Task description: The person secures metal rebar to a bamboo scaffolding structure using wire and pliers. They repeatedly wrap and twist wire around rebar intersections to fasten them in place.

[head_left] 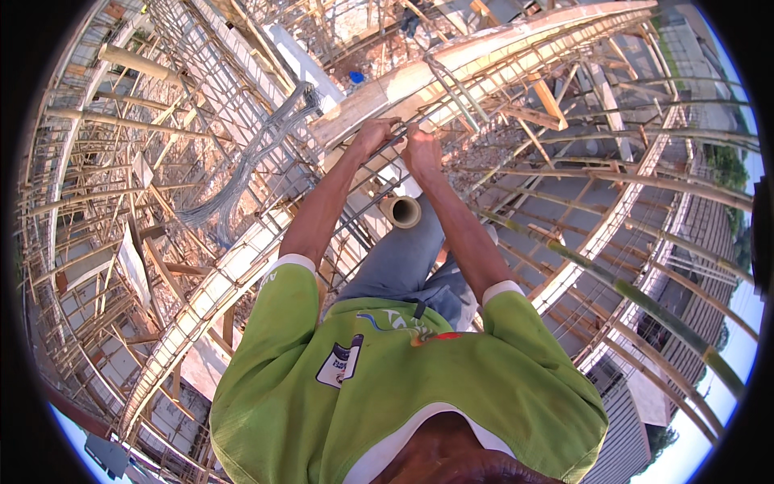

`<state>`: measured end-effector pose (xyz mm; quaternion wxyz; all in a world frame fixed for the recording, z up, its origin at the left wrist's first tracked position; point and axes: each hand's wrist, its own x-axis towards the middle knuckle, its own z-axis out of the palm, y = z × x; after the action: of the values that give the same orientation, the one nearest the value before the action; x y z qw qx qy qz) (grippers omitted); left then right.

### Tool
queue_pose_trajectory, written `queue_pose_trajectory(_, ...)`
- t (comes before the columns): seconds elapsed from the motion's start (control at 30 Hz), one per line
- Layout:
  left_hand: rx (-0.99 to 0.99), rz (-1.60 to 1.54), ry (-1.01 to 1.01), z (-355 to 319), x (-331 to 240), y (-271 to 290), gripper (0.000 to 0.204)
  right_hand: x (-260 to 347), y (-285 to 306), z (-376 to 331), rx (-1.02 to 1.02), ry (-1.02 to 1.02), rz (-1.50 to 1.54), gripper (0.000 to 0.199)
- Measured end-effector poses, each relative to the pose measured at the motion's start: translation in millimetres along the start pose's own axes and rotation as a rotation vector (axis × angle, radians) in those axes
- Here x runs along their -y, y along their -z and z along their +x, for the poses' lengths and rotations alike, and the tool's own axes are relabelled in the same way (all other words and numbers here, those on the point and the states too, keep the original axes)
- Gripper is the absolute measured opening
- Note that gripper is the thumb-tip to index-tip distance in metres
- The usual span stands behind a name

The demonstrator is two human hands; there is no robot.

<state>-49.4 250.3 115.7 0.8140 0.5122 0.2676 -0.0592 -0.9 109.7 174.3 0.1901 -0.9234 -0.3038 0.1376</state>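
Note:
My left hand [375,135] is closed, its fingers bent over steel reinforcing bars at the corner of a wooden form board [355,117]. Close beside it on the right, my right hand [421,153] is also closed, thumb and fingers pressed together. Whatever the fingers grip is too small or hidden to name. A dark reinforcing bar [393,146] runs between the two hands. To the left, a long bundle of thin grey tie wire [262,153] lies draped over the bars. Just below my hands, the open end of a bamboo pole [405,212] points up in front of my legs.
Rebar cages run along the curved beam forms [189,327] at left and the long wooden form [516,50] at upper right. Bamboo poles [645,298] cross on the right, above a lower level. A small blue object [356,77] lies beyond the board.

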Motion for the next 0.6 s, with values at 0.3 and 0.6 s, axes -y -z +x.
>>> queue_pose_trajectory(0.3, -0.068, 0.018, 0.0, 0.3, -5.2, -6.6, 0.058, -22.3, 24.6, 28.0, 0.248, 0.351, -0.162, 0.028)
queue_pose_trajectory(0.6, 0.055, -0.126, 0.031, 6.7, 9.2, 7.6, 0.068, -12.6, 12.2, 4.0, 0.064, 0.307, -0.181, 0.026)
